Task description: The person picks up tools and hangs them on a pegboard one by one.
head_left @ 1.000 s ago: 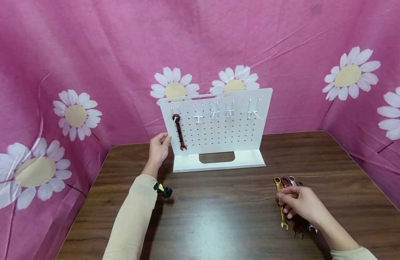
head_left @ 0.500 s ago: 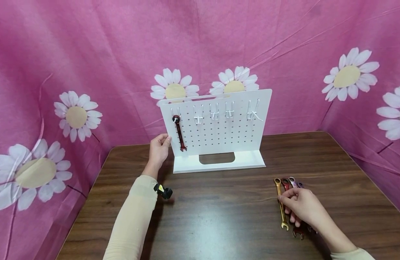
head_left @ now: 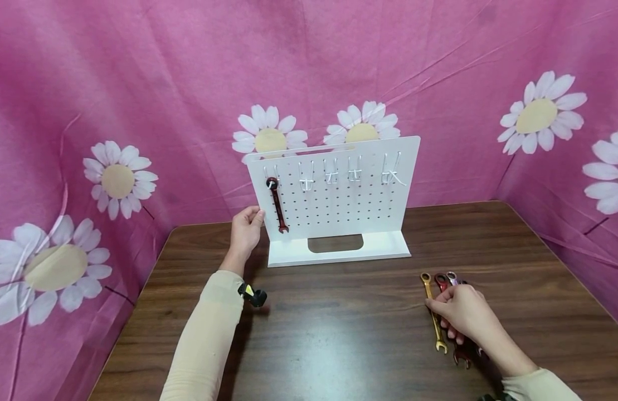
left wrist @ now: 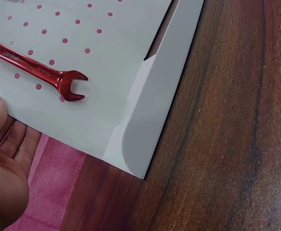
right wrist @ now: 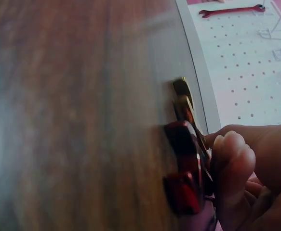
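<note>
In the head view, my left hand (head_left: 246,229) grips the left edge of a white pegboard stand (head_left: 334,206), thumb on its front face. A red combination wrench (head_left: 277,207) hangs from the leftmost hook beside that hand, its jaw end down. At the right, my right hand (head_left: 466,312) pinches a gold combination wrench (head_left: 437,331) by its shaft between thumb and fingers. Beneath and beside that hand lie a red wrench (head_left: 441,281) and a pinkish silver wrench (head_left: 452,276), partly covered by it. The right wrist view shows the dark ends of several wrenches close together.
Several white wire hooks (head_left: 355,174) run along the upper part of the pegboard, with no tools on them. The brown wooden table (head_left: 314,323) spreads in front of the stand. A pink flowered cloth (head_left: 198,100) hangs behind and at both sides.
My right hand's fingers have closed in on the gold wrench, and its ring end has shifted slightly left. The left hand and pegboard have stayed put.
</note>
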`<state>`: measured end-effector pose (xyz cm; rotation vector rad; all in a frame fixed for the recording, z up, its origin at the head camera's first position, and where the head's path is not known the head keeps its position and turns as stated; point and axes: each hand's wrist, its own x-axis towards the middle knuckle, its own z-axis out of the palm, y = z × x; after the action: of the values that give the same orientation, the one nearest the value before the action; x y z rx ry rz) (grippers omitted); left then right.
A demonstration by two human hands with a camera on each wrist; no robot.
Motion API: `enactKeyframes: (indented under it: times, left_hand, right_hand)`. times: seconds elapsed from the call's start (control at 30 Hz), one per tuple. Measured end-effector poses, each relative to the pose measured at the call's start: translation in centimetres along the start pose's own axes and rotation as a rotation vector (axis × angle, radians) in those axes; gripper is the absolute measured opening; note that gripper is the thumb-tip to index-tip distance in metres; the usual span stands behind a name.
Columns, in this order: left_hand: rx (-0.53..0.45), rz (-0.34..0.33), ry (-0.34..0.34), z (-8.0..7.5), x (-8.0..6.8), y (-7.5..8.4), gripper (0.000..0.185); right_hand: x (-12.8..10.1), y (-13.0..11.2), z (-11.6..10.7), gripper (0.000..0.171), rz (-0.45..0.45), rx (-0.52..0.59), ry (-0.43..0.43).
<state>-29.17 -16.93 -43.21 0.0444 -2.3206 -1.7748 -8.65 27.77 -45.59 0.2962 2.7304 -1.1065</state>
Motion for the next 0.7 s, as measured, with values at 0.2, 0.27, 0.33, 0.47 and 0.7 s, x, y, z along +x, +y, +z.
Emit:
enactKeyframes:
  times: [0.2,0.27,0.33,0.47,0.7]
  left_hand:
    - [-0.014,0.000,0.005,-0.02,0.00,-0.19,0.028]
    - [-0.015,0.002,0.007,-0.01,-0.04,-0.17,0.027]
    - [-0.015,0.004,0.007,0.01,-0.09,-0.09,0.027]
    - [-0.014,0.004,0.002,-0.01,-0.12,0.01,0.027]
    - [-0.020,0.004,0.005,-0.07,-0.03,-0.02,0.028]
  right_hand:
    - [0.29,0.00,0.12,0.021,0.011,0.013,-0.023]
    - [0.28,0.03,0.10,0.020,0.013,0.007,-0.029]
    - [0.20,0.12,0.08,0.018,0.006,0.006,-0.036]
    - [0.01,0.36,0.00,0.015,-0.028,0.048,-0.040]
    - [-0.31,0.58,-0.27,0.019,-0.081,0.159,-0.038]
